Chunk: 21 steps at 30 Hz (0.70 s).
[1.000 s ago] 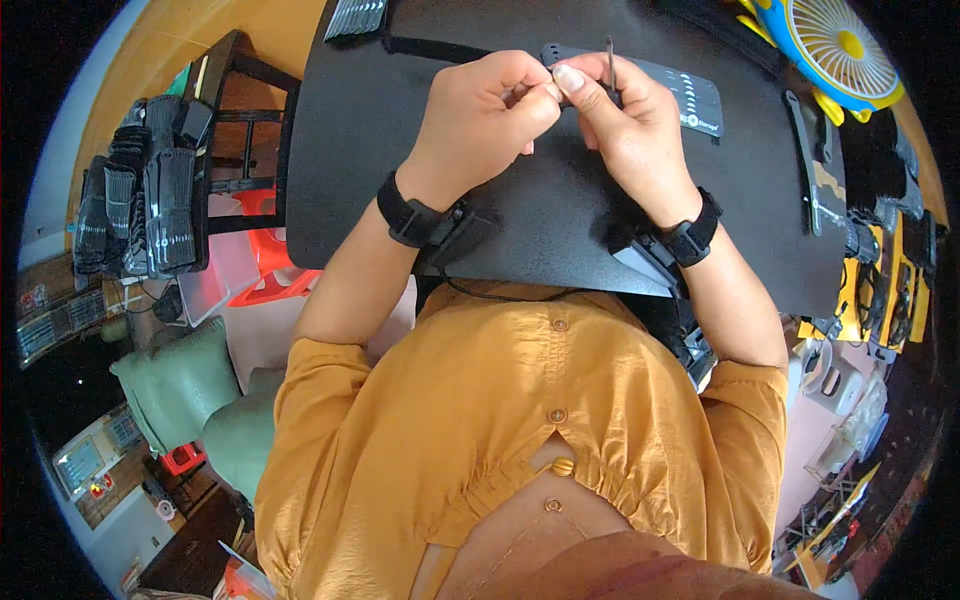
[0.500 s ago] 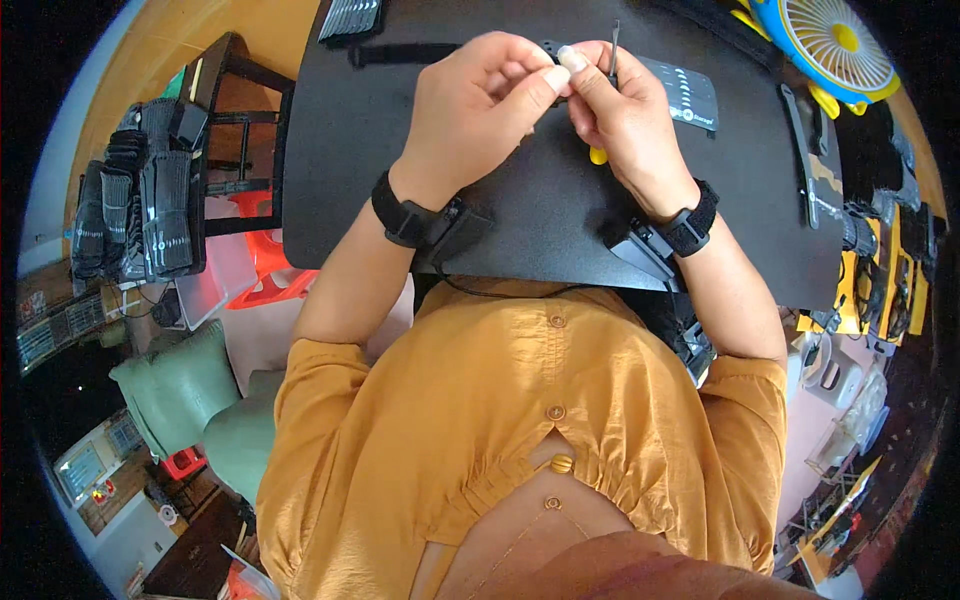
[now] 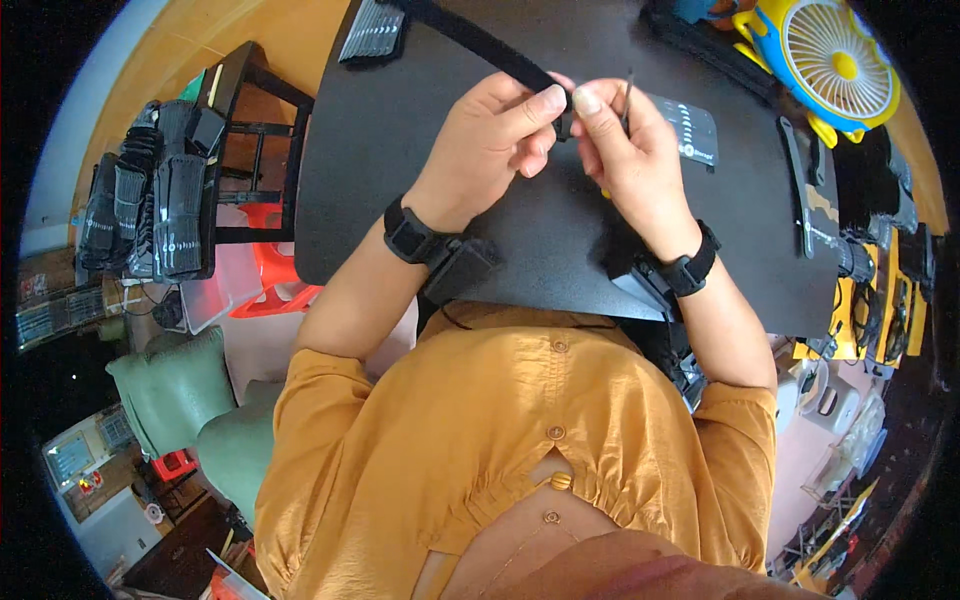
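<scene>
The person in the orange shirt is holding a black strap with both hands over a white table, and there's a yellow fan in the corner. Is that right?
Not quite: the table is black, not white. The head view shows it. The rest holds: the person in the orange shirt holds a black strap with the left hand and right hand, and a yellow fan sits in the corner.

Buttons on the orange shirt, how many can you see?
3. One button sits near the collar, another lies lower at mid-chest, and the last is lowest, by the gathered seam. Folds in the orange shirt may hide more.
</scene>
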Tool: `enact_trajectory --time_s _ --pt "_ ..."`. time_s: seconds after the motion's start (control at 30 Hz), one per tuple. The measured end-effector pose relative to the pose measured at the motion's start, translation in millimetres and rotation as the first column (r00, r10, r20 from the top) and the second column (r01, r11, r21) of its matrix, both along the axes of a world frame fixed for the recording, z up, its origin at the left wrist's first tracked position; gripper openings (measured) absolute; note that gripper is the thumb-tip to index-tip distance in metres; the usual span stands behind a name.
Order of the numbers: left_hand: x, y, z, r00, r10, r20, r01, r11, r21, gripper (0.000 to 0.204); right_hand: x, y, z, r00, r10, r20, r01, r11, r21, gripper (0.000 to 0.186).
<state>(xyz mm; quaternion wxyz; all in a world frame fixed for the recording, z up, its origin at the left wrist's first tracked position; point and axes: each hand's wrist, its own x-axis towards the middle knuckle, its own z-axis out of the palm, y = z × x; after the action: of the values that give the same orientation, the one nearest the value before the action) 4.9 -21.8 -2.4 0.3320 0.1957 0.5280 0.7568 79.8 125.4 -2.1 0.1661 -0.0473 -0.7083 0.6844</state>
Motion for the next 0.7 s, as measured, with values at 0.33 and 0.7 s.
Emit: enact_trajectory --time_s 0.33,0.7 --pt "-19 -4 -9 0.985 0.027 0.168 -0.066 0.970 0.233 0.018 8 -4 11 0.955 0.227 0.193 -0.240 0.970 0.045 0.026" --pt "-16 -4 -12 0.992 0.022 0.123 -0.045 0.982 0.184 0.018 6 0 10 0.889 0.400 0.223 -0.330 0.897 -0.296 0.025"
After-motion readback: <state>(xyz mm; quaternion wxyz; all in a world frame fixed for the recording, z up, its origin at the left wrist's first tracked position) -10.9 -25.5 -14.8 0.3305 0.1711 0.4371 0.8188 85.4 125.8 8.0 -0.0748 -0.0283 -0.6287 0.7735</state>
